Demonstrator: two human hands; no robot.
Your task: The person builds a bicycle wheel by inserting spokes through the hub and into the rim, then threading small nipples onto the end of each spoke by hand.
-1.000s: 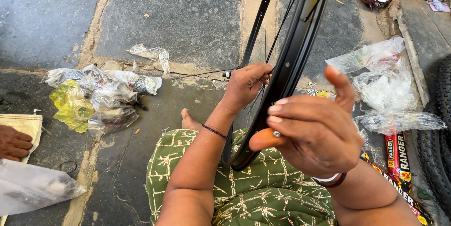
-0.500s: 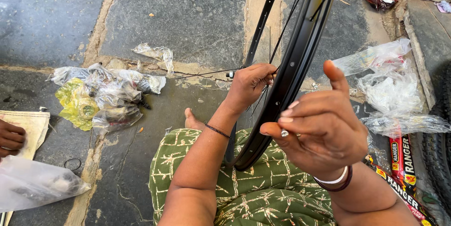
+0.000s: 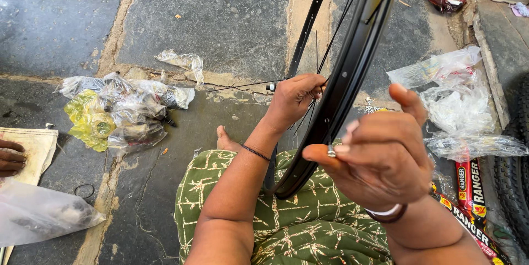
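**Wheel lacing partly done, many spokes yet to fit**

Rim (image 3: 352, 77) of a black bicycle wheel stood upright on the person's lap, over the green patterned cloth (image 3: 286, 221), leaning away toward the far stone floor (image 3: 220, 11). The left hand (image 3: 295, 99) was closed on thin spokes (image 3: 317, 61) just left of the rim, fingers pressed together round them. The right hand (image 3: 380, 160), nearer the camera, pinched a small silvery nipple (image 3: 330, 151) between thumb and fingertips, close beside the rim's near edge but seemingly not yet seated in it. Only a few spokes showed along the visible stretch of rim, so the lacing looked to be at an early or middle stage, with this nipple and many more still to go on. Plastic bags (image 3: 121, 111) of small parts lay on the floor to the left; another person's hand (image 3: 10, 157) rested at the left edge.
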